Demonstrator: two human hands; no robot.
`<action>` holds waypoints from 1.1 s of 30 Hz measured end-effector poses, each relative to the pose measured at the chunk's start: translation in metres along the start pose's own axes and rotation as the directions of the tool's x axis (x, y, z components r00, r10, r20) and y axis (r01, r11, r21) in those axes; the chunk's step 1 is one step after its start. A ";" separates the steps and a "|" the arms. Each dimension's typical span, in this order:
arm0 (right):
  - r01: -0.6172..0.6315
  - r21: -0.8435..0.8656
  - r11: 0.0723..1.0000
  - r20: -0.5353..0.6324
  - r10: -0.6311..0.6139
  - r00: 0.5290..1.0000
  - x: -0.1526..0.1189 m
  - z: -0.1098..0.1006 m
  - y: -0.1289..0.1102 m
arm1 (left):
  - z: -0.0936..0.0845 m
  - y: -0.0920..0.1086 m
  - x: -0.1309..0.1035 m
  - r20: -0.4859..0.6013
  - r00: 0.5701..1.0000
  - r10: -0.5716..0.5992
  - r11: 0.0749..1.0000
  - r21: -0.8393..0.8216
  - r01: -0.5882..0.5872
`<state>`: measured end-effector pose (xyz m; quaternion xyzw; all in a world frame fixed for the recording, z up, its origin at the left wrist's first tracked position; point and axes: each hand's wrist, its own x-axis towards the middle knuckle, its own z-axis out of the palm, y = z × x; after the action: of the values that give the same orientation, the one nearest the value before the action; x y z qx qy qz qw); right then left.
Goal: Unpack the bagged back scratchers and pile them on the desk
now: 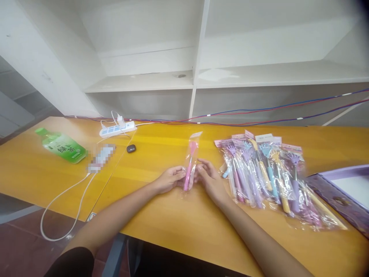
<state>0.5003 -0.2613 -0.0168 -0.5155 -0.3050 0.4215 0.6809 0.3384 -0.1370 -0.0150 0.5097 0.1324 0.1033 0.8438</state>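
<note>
A pink stick-like item (188, 171) with a flared pink top is sealed in a clear plastic sleeve and stands roughly upright between my hands. My left hand (172, 179) pinches the sleeve's left edge near the lower handle. On the right side of the sleeve, my right hand (209, 177) has its fingers curled against the plastic, the fingertips partly hidden. To the right lies a pile of similar wrapped items (259, 173) with small hand-shaped ends in purple, blue and yellow.
On the wooden table (161, 146) are a green bottle (63, 146), a blurred phone (101, 157) with a white cable, a black case (131, 148) and a power strip (117, 129). A purple box (343, 192) sits far right. White shelving (138, 80) rises behind.
</note>
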 end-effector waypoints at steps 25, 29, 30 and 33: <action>0.115 -0.522 0.845 0.363 0.098 0.927 -0.014 0.005 -0.009 | -0.013 0.011 0.005 -0.450 0.844 0.293 0.947 0.016 -0.320; 0.044 -0.470 0.882 0.355 0.143 0.924 -0.014 0.002 -0.007 | -0.019 0.014 0.005 -0.496 0.796 0.347 0.927 0.050 -0.372; 0.014 -0.433 0.902 0.341 0.149 0.928 -0.014 0.001 -0.006 | -0.022 0.015 0.005 -0.504 0.785 0.360 0.921 0.060 -0.384; -0.046 -0.361 0.932 0.323 0.171 0.931 -0.014 -0.001 -0.004 | -0.028 0.017 0.005 -0.534 0.754 0.383 0.910 0.079 -0.407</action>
<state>0.4959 -0.2751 -0.0132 -0.5607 -0.4609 0.4832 0.4896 0.3337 -0.1045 -0.0125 0.4584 0.2507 0.4203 0.7419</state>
